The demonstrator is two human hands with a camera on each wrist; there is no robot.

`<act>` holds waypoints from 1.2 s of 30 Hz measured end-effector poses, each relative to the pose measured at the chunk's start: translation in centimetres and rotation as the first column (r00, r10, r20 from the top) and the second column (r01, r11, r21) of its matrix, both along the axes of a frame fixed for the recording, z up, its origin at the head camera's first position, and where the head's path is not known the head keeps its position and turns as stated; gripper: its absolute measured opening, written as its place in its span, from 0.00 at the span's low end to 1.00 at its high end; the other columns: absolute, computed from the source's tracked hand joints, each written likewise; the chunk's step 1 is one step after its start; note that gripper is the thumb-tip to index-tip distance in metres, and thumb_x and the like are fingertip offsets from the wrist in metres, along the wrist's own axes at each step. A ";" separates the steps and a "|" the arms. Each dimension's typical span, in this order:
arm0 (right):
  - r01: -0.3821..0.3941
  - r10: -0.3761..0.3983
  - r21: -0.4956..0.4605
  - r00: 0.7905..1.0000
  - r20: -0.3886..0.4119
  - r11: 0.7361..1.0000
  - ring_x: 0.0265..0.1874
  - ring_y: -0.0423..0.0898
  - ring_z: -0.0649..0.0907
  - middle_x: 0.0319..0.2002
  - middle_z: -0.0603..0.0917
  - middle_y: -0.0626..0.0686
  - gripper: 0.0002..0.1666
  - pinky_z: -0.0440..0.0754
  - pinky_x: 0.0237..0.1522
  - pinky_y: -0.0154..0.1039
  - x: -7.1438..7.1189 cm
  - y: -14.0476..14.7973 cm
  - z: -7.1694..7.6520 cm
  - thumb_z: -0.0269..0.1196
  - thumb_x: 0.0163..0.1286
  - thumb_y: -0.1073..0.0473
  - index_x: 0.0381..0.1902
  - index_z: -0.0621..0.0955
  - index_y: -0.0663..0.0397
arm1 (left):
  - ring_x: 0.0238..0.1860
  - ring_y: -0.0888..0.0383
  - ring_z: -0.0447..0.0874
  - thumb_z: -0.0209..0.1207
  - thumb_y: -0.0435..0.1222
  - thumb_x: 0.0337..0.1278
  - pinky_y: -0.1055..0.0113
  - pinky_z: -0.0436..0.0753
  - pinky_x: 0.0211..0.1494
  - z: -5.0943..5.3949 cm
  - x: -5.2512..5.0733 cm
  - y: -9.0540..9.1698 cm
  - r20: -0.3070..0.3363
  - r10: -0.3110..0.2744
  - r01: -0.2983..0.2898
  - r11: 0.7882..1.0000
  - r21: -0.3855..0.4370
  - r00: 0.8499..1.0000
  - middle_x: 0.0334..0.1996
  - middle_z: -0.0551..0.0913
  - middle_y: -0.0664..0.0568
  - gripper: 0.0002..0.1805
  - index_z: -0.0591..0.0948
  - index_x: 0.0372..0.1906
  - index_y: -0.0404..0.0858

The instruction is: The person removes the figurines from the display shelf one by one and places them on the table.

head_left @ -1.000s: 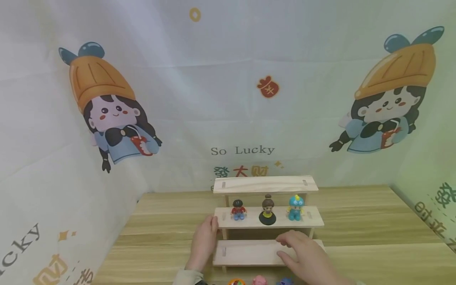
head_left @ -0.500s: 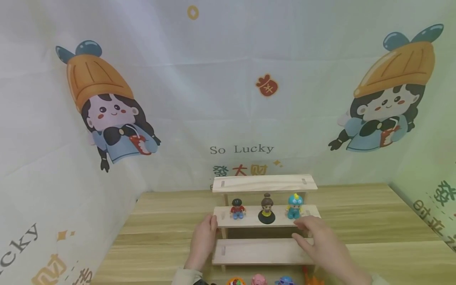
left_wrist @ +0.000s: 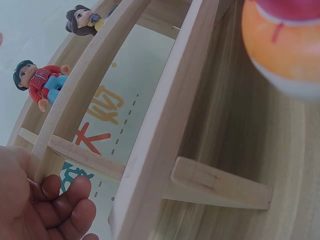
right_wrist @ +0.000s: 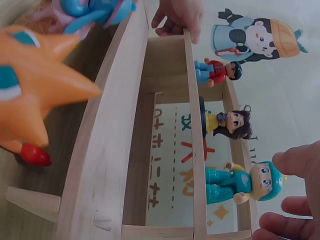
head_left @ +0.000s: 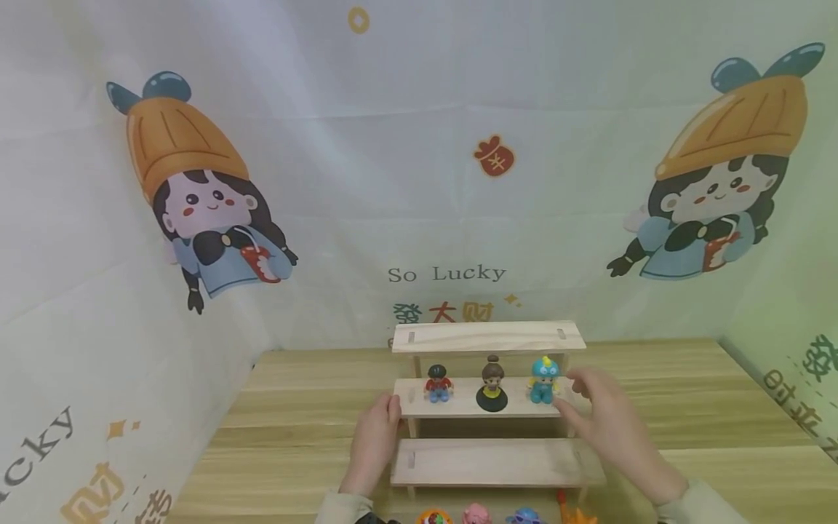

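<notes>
My left hand (head_left: 373, 442) grips the left end of the middle board of a three-step wooden display shelf (head_left: 497, 463), its fingers curled under the edge in the left wrist view. My right hand (head_left: 609, 422) is beside the right end of that board, thumb and fingers apart, close to a figurine in a teal suit and hat (right_wrist: 230, 184). No grip on the figurine shows. Left of it on the same board stand a brown-haired figurine with a black base (head_left: 492, 386) and a boy figurine in a red jacket (head_left: 438, 384).
In front of the bottom board sit an orange toy (head_left: 435, 517), a pink toy (head_left: 476, 514), a blue toy (head_left: 525, 516) and an orange spiky toy (right_wrist: 40, 80). The top board (head_left: 487, 337) bears nothing. A printed cloth (head_left: 327, 182) hangs behind the wooden table (head_left: 294, 415).
My right hand has moved from over the bottom board up and right to beside the teal figurine. The left hand has stayed at the middle board's end.
</notes>
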State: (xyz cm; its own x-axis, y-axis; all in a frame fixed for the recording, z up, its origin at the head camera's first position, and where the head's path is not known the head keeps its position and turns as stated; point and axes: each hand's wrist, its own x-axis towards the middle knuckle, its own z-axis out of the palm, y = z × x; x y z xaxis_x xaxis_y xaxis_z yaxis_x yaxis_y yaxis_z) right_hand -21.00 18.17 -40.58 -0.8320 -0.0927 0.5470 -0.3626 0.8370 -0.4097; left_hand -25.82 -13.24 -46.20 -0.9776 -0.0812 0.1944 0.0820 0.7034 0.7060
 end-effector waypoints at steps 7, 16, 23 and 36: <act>-0.028 0.028 -0.035 1.000 0.005 0.999 0.41 0.56 0.80 0.43 0.80 0.63 0.36 0.80 0.40 0.51 -1.4 0.2 0.3 0.72 0.54 0.60 0.57 0.70 0.68 | 0.25 0.58 0.77 0.43 0.40 0.72 0.63 0.74 0.28 0.0 0.0 0.0 -0.001 0.004 -0.004 1.000 -0.008 1.000 0.22 0.80 0.52 0.15 0.75 0.31 0.37; -0.099 0.106 -0.102 0.993 0.060 0.990 0.44 0.56 0.82 0.47 0.80 0.60 0.43 0.82 0.43 0.49 -2.2 -0.1 0.0 0.71 0.55 0.63 0.66 0.64 0.61 | 0.24 0.58 0.76 0.43 0.40 0.72 0.65 0.72 0.26 0.0 0.1 0.1 0.010 0.001 -0.001 1.000 -0.018 1.000 0.22 0.81 0.52 0.16 0.75 0.31 0.38; -0.139 0.144 -0.106 0.989 0.042 0.985 0.41 0.53 0.83 0.46 0.82 0.60 0.42 0.83 0.42 0.47 -2.5 -0.3 -0.2 0.70 0.55 0.67 0.66 0.66 0.58 | 0.23 0.59 0.75 0.43 0.40 0.72 0.66 0.71 0.25 0.0 0.2 0.1 0.019 0.002 -0.002 1.000 -0.007 1.000 0.22 0.80 0.51 0.16 0.75 0.31 0.37; -0.133 0.136 -0.068 0.990 0.043 0.989 0.34 0.49 0.84 0.44 0.82 0.58 0.31 0.83 0.36 0.41 -3.0 -1.1 -0.2 0.68 0.54 0.72 0.57 0.75 0.59 | 0.23 0.59 0.75 0.43 0.40 0.72 0.66 0.71 0.26 0.1 0.1 0.1 0.027 0.009 -0.009 1.000 0.004 1.000 0.23 0.80 0.51 0.16 0.76 0.32 0.37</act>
